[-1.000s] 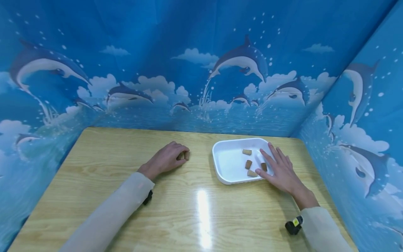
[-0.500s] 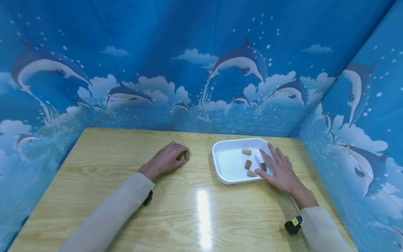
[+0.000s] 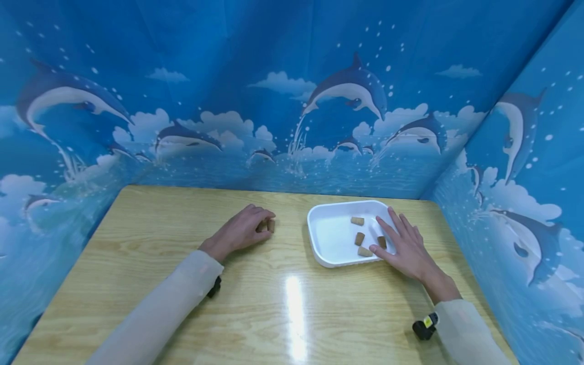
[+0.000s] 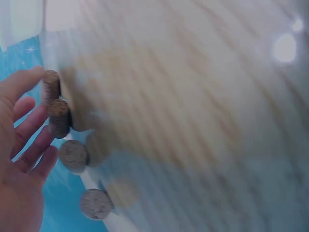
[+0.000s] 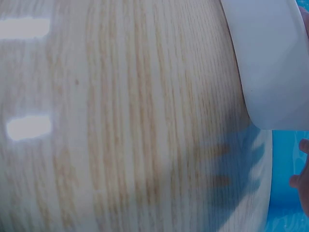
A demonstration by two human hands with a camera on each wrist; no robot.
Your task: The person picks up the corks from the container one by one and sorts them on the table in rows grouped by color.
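Note:
My left hand [image 3: 243,228] is at the table's left-centre, thumb and fingers loosely curved beside several corks. Between thumb and forefinger shows one brown cork [image 3: 271,225]; a second lies partly behind it. In the left wrist view the fingers of the left hand [image 4: 21,145] spread next to a row of corks standing on the table, among them a round-topped cork [image 4: 95,204]; the thumb tip appears to touch the farthest one. My right hand [image 3: 403,248] rests over the right rim of a white tray [image 3: 319,238], fingers spread. Inside lie several corks, including a pale cork [image 3: 358,221].
A glossy wooden table [image 3: 255,304] carries everything, with a bright light reflection in front of the tray. A blue dolphin-print curtain [image 3: 274,101] hangs behind and along the right side. A black wrist camera [image 3: 424,329] sits on the right sleeve.
The left forefinger looks slightly lifted, with a little more gap above the cork. The right hand, tray and its corks stay in place.

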